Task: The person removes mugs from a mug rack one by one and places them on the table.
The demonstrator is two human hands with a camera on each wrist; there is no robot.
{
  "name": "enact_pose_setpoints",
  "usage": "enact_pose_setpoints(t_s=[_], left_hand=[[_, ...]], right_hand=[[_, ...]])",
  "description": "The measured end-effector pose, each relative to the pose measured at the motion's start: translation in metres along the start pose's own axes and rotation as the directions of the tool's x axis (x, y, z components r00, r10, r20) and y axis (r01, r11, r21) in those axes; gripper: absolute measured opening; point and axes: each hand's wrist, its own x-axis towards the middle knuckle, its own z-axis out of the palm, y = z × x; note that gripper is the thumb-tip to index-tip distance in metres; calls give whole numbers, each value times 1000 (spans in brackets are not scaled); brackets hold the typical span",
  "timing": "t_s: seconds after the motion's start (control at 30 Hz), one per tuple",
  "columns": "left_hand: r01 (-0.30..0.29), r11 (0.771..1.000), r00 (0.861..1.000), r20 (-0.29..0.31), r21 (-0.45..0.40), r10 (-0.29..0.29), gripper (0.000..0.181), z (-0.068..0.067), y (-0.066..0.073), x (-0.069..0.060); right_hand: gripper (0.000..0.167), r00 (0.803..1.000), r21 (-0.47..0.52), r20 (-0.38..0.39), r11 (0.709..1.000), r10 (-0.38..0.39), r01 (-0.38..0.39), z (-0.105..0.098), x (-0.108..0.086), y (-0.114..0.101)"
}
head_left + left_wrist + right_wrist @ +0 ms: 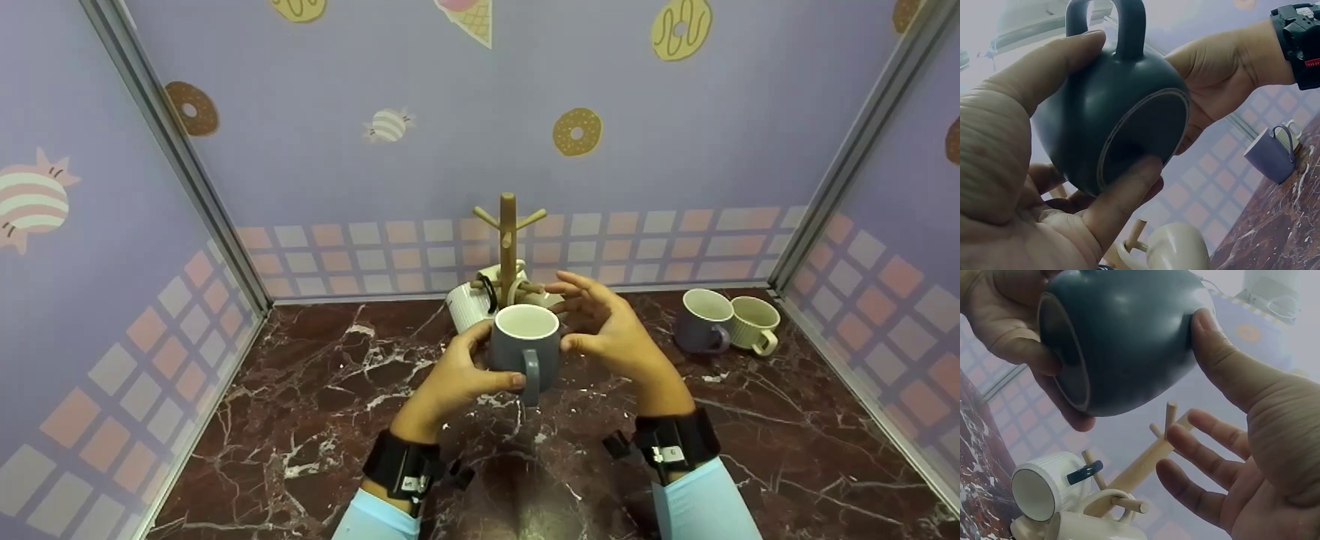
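A blue-grey mug (510, 351) is held up above the table in front of the wooden mug tree (508, 217). My left hand (459, 373) grips it from the left, thumb by the handle and fingers around the side and base, as the left wrist view shows. The mug's handle (531, 375) points toward me. My right hand (616, 336) is at the mug's right side; its thumb touches the mug (1129, 343) in the right wrist view, and the other fingers are extended away from it. A white ribbed mug (466, 306) and cream mugs (1098, 529) hang on the tree's lower pegs.
On the dark red marbled table (315, 420), a second blue-grey mug (697, 330) and a cream ribbed mug (752, 321) stand at the back right. Patterned panels (480, 150) enclose the back and both sides. The tree's upper pegs (534, 217) are bare.
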Motion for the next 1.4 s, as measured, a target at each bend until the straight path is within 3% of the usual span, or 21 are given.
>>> enact_pose_setpoints(t_s=[0.13,0.27,0.37,0.43,0.57,0.73,0.93,1.07,1.13,1.23,1.4], left_hand=[[-17,999,996,-85,43,21,95,5,4,-1],[-47,996,973,-224,75,63,95,13,7,0],[-65,991,929,-354,121,104,97,20,9,1],[-74,985,891,-433,155,135,99,23,10,2],[-105,974,812,-549,200,200,102,26,10,4],[-117,960,734,-629,255,256,105,26,10,4],[-118,933,668,-668,341,329,107,28,4,5],[-125,911,638,-671,393,377,107,29,-1,6],[-132,899,631,-664,418,402,107,31,-3,6],[-126,879,631,-647,459,429,109,32,-6,7],[-129,864,643,-622,487,447,115,35,-10,7]], right_hand=[[100,999,-55,-27,998,22,-24,2,1,-3],[68,995,-119,-87,991,55,-65,8,2,-10],[44,989,-156,-127,983,79,-99,13,2,-18],[36,986,-174,-140,978,92,-116,15,1,-24],[32,986,-177,-129,976,108,-130,20,-1,-32],[37,991,-154,-86,981,107,-119,26,-1,-36],[30,993,-68,-32,991,116,-118,38,1,-36],[27,987,-47,-15,986,159,-160,47,3,-37],[28,982,-47,-15,981,189,-189,49,3,-37],[35,974,-34,-18,973,227,-227,51,4,-36],[42,962,-10,-10,962,273,-273,51,5,-34]])
